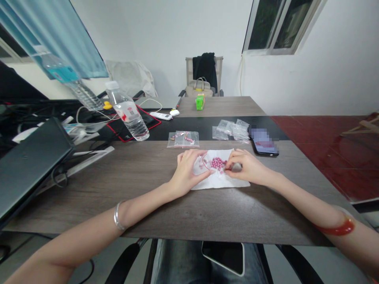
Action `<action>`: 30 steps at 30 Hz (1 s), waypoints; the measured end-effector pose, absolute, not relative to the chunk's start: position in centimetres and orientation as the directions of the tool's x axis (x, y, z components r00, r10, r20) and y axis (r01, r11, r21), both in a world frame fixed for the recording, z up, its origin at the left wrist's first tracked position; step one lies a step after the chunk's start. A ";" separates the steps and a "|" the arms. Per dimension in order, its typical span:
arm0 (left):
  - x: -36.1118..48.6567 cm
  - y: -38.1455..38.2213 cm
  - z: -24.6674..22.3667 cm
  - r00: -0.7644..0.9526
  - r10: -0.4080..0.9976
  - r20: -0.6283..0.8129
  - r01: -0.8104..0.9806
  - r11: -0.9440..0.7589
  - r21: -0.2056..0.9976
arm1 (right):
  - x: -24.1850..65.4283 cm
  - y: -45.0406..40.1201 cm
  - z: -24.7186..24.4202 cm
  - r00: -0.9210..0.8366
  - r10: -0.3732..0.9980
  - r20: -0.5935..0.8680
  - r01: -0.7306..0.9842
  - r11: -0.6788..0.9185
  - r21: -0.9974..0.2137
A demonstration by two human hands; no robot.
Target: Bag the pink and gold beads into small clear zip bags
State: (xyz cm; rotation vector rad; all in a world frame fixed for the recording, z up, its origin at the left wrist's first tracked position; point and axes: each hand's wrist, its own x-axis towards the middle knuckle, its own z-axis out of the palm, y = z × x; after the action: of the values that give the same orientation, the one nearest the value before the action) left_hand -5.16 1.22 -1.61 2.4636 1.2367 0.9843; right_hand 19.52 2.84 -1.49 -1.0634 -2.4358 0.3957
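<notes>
- Two bare hands, mine: the left (188, 169) curved, thumb and fingers parted about a clear piece with a pinkish edge (205, 161); whether it gripped this, I could not tell.
- One right hand (251, 167): fingertips drawn together at the beads' edge; anything pinched there was too small to tell. A greyish rounded thing (236, 167) showed beneath, partly hidden by my fingers.
- Many pink beads (217, 163): loosely heaped on a white sheet (220, 182), between my hands.
- Several clear bags: a beaded group (183, 139) lay beyond my left hand, another group (231, 129) beyond the sheet, beside a lit phone (265, 142).
- Two bottles, left: the nearer (127, 110) partly blocked a red-edged dark pad (152, 118).
- One dark laptop (32, 165), left, near cables.
- One green box (200, 102), far across the desk (207, 217).
- One white-edged device (225, 256), on my lap.
</notes>
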 end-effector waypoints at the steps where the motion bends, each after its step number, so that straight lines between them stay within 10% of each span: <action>1: -5.2 1.2 -1.7 0.431 0.767 0.476 0.628 -0.633 0.452 | 19.5 2.8 -1.5 -0.607 0.740 0.290 0.611 0.668 -0.425; 11: -5.2 1.0 -1.5 0.478 0.750 0.457 0.614 -0.657 0.437 | 18.8 2.3 -1.3 -0.606 0.719 0.341 0.597 0.694 -0.403; 23: -5.0 0.3 -0.9 0.612 0.699 0.369 0.586 -0.715 0.381 | 16.2 -0.2 -0.9 -0.263 0.887 0.379 0.221 0.438 -0.871; 30: -4.9 0.2 -0.9 0.621 0.680 0.391 0.561 -0.733 0.384 | 15.1 -0.9 -1.4 -0.289 0.840 0.459 0.102 0.503 -0.858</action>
State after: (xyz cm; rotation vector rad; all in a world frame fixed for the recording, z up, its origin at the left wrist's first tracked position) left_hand -4.92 0.21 -0.90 2.6206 1.0192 0.7710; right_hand 15.13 -0.88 -1.42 -0.8029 -1.7233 0.9015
